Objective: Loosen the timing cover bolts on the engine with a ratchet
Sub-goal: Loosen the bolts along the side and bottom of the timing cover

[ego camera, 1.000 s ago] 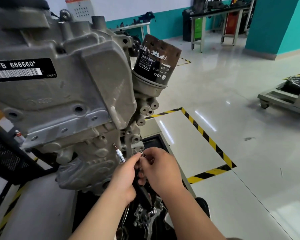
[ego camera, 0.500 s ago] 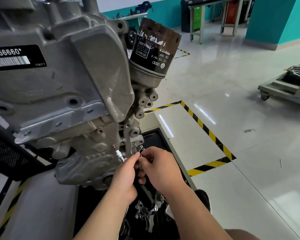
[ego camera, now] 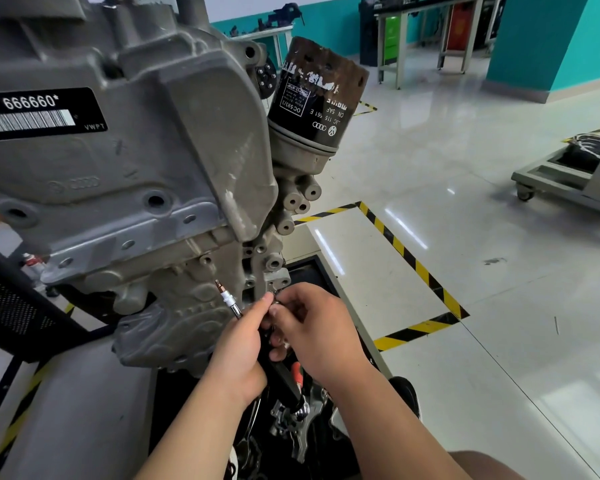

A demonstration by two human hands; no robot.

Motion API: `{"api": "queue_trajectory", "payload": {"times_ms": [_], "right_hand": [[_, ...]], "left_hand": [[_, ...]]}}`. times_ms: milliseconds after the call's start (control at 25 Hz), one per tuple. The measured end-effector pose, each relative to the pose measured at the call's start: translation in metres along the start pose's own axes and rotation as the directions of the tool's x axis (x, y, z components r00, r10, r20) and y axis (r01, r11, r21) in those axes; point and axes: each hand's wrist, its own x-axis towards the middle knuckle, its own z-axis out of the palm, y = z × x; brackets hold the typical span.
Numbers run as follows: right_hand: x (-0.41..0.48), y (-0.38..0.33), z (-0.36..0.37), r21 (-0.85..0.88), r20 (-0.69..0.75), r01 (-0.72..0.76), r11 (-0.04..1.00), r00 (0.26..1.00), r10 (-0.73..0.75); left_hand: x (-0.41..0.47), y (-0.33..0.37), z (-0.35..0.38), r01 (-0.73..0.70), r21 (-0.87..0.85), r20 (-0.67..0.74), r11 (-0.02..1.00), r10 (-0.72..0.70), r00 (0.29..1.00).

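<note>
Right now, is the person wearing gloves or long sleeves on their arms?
No. Both hands are bare: the left hand and the right hand have no gloves, rings or watch that show. Both forearms are bare too, with no sleeve in view as far as the picture's bottom edge. The fingernails look short.

Both forearms are bare from the lower edge of the picture up to the wrists, with no sleeve, glove, watch or band to be seen on them. The left hand and the right hand are bare too, with no rings showing, and the nails that can be seen are short. One dark shoe shows behind the right forearm.
</note>
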Motion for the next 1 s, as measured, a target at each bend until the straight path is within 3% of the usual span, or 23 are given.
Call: {"api": "queue_trajectory", "payload": {"times_ms": [480,680,800,840,920,1000], "right_hand": [[0.004,-0.006,-0.009,0.121,0.027,-0.017,0.993,1.000,0.014],[0.002,0.003,-0.015,0.057,0.036,-0.043,0.997,0.999,0.041],[0.005,0.016,-0.023,-0.234,-0.154,-0.066,0.970,0.988,0.030],[0.007,0.019,-0.030,-0.228,-0.257,-0.111,0.967,0.965,0.050],[0.013,0.022,-0.043,-0.038,-0.386,-0.180,0.983,0.910,0.152],[0.016,0.024,-0.050,0.008,-0.372,-0.203,0.979,0.908,0.191]], "left_hand": [[0.003,0.006,0.009,-0.035,-0.044,0.084,0.998,0.039,0.996],[0.003,-0.001,0.013,0.071,-0.032,0.030,0.997,-0.070,0.997],[0.005,-0.007,0.011,0.138,-0.005,-0.061,0.990,-0.138,0.989],[0.005,-0.008,0.008,0.157,-0.005,-0.086,0.988,-0.157,0.984],[0.006,-0.011,0.001,0.183,0.004,-0.127,0.983,-0.181,0.975],[0.008,-0.013,-0.004,0.188,0.013,-0.149,0.982,-0.184,0.971]]}}
